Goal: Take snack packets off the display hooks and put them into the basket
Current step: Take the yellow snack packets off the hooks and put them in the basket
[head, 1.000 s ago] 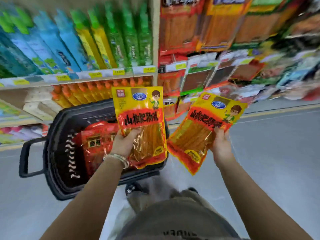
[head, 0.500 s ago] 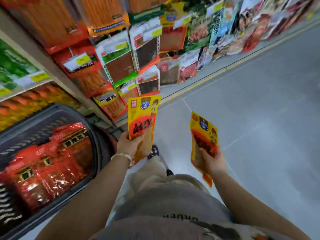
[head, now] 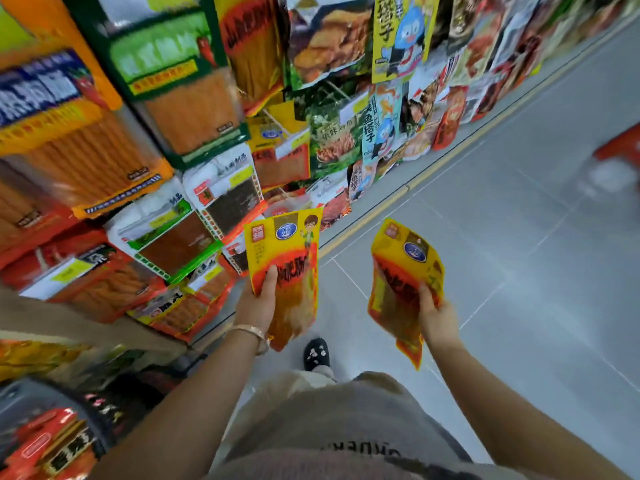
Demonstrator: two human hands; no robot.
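Packet one (head: 284, 244) gripped upright in left hand (head: 258, 303) | packet two (head: 401, 259) gripped in right hand (head: 438, 318) | basket (head: 104, 408) lower-left, apart

Left packet (head: 287, 251) upright, right packet (head: 398, 271) tilted, both yellow-red, held apart; basket (head: 104, 414) lower left.

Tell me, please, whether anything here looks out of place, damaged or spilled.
Nothing looks damaged or spilled: the left hand grips one yellow packet and the right hand a second yellow packet, both intact. The one oddity is a red and white thing on the floor at the far right, too blurred to identify.
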